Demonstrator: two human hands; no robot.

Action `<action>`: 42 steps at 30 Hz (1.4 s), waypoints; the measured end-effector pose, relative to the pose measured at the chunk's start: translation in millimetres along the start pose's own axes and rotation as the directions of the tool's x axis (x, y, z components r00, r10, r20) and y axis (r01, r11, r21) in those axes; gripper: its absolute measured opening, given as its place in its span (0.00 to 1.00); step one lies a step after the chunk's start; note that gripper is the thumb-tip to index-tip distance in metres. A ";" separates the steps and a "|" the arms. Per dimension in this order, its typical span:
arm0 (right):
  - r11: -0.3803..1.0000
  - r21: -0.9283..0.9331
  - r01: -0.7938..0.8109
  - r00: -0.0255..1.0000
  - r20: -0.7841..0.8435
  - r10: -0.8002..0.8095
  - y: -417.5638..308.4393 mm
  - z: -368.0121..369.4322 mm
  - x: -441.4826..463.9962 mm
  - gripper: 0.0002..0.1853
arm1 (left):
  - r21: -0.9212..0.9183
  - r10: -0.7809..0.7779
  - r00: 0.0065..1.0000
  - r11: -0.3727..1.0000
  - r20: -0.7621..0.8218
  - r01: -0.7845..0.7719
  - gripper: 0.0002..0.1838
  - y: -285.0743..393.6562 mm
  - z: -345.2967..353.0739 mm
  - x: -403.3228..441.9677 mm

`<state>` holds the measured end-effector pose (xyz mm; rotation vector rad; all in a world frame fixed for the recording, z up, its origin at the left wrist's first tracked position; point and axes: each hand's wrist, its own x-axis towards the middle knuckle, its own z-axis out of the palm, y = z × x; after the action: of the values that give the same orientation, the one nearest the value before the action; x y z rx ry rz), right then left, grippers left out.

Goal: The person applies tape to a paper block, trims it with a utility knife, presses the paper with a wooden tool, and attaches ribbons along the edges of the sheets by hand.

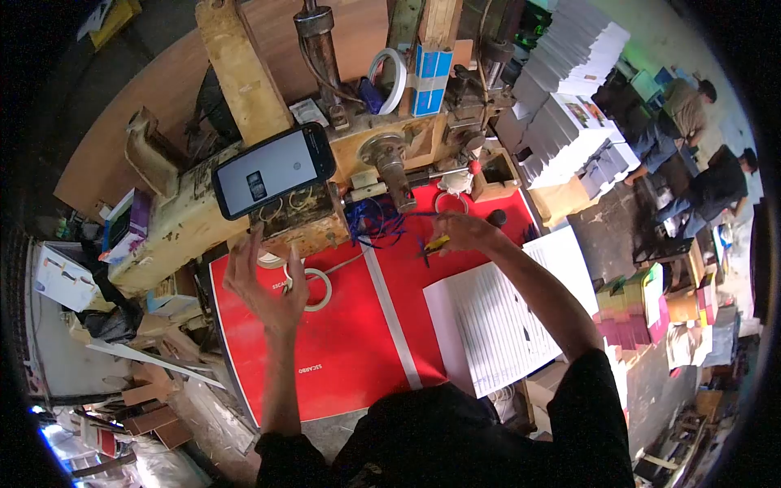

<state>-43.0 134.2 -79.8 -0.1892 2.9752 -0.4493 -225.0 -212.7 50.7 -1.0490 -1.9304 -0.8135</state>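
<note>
My left hand (264,285) is raised over the red work surface (342,358), fingers spread and holding nothing, just below a phone (272,171) with a lit screen. Beside its thumb lies a roll of white tape (316,290) on the red surface. My right hand (465,233) is closed around a small yellow tool (438,243), which looks like a cutter. Left of that hand sits a tangle of blue strips (376,221). A stack of lined white sheets (492,325) lies under my right forearm.
Metal machine parts (390,163) stand behind the surface. Another tape roll (394,80) leans near a blue box (431,80). Tall paper stacks (561,122) rise at the right. Two people (712,191) are farther off at the right. A wooden box (495,175) sits at the back edge.
</note>
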 end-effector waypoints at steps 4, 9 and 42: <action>0.984 0.173 0.042 0.953 -0.303 0.012 -70.5 -75.0 -31.2 0.13 | 0.016 0.042 0.993 0.999 0.107 -0.044 0.42 4.2 10.1 28.6; 0.933 0.345 -0.098 0.645 -0.692 0.324 -153.7 -134.5 -89.4 0.11 | -0.123 0.081 0.997 0.989 -0.008 -0.081 0.40 -4.7 37.6 25.5; 0.053 0.982 0.184 0.213 -0.092 0.973 -296.2 -50.4 -215.8 0.20 | -0.070 0.137 0.991 0.988 0.005 -0.136 0.35 18.0 21.7 46.9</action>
<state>193.1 -101.5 80.0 1.8819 2.0368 -2.7382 -233.1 -169.3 83.0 -1.2146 -1.8271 -0.8048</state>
